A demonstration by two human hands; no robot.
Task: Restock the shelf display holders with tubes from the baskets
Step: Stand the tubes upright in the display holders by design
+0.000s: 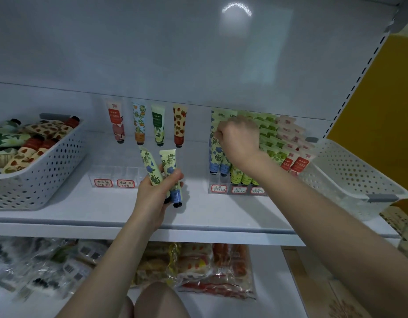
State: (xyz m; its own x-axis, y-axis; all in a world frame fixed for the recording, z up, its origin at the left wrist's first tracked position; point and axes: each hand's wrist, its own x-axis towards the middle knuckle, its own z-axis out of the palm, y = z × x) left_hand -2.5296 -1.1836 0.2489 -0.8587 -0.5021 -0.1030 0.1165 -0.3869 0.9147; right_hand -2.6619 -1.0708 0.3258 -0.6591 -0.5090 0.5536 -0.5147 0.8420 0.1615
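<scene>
The left hand gripped a pair of tubes, caps down, above the shelf. The right hand was curled round the top of a blue-flowered tube standing in the leftmost column of the right display holder. The left display holder stood just left of the pair. The left basket held more tubes; the right basket stood at the far right.

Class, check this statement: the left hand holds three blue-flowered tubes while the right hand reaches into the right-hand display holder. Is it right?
No. The head view shows the left hand holding two blue-flowered tubes, not three; the right hand does reach into the right-hand display holder.
</scene>
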